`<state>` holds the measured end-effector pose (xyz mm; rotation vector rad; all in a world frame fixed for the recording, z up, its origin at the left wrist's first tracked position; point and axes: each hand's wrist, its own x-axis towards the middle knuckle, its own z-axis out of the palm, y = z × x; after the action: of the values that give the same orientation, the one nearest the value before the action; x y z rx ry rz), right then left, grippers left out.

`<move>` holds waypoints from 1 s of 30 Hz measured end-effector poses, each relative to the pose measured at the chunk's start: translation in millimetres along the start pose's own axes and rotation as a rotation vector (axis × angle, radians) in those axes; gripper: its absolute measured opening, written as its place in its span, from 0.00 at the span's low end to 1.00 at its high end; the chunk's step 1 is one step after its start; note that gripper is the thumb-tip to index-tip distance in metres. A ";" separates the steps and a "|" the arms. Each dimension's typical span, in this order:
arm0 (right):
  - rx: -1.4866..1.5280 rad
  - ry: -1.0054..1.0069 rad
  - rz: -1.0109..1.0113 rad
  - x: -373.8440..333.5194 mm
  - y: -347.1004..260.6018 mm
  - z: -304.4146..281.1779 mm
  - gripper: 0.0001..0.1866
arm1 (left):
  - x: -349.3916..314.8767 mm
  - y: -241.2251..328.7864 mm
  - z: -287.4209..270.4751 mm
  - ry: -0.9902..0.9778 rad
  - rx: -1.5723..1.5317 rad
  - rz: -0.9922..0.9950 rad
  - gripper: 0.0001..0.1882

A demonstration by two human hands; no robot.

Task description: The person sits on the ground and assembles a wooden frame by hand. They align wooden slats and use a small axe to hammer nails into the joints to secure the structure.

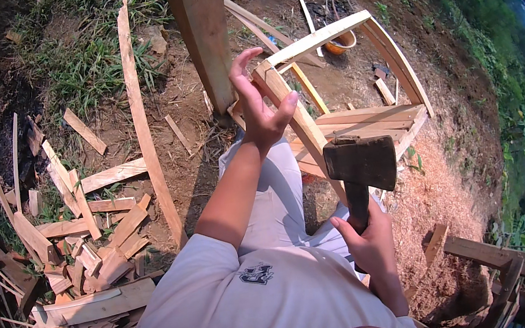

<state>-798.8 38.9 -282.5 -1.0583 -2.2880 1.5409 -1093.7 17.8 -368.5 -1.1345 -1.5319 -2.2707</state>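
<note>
My right hand (373, 242) is wrapped round the dark handle of a hatchet (362, 165), whose broad, worn head is held up in front of my lap. My left hand (261, 107) is raised beside the corner of a wooden chair frame (319, 40), fingers curved and thumb spread away from them. Nothing shows in that hand; whether it touches the frame's near post (299, 115) I cannot tell. Pale wood forms the frame, with slats (370, 120) across its lower part. The hatchet head hides part of the near post.
A thick upright wooden post (201, 38) stands just beyond my left hand. Cut wood offcuts (97, 254) lie heaped at left, near a long thin board (144, 127). Sawdust (443, 185) covers the ground at right. An orange bowl (341, 44) sits behind the frame.
</note>
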 end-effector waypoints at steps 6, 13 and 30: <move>0.120 -0.023 0.027 3.1 20.0 0.9 0.12 | -9.8 2.8 -16.4 -0.072 -0.052 -0.183 0.42; 0.317 0.025 0.082 5.1 9.1 4.7 0.23 | -10.3 -15.1 -41.8 -0.218 -0.101 -0.206 0.48; 0.419 0.058 0.112 3.1 13.2 7.9 0.27 | -56.1 -202.2 -53.5 -1.106 0.162 -0.557 0.35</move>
<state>-799.1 37.8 -298.2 -1.1053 -1.7788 1.8930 -1187.6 49.6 -561.1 -2.3526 -2.5918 -1.6933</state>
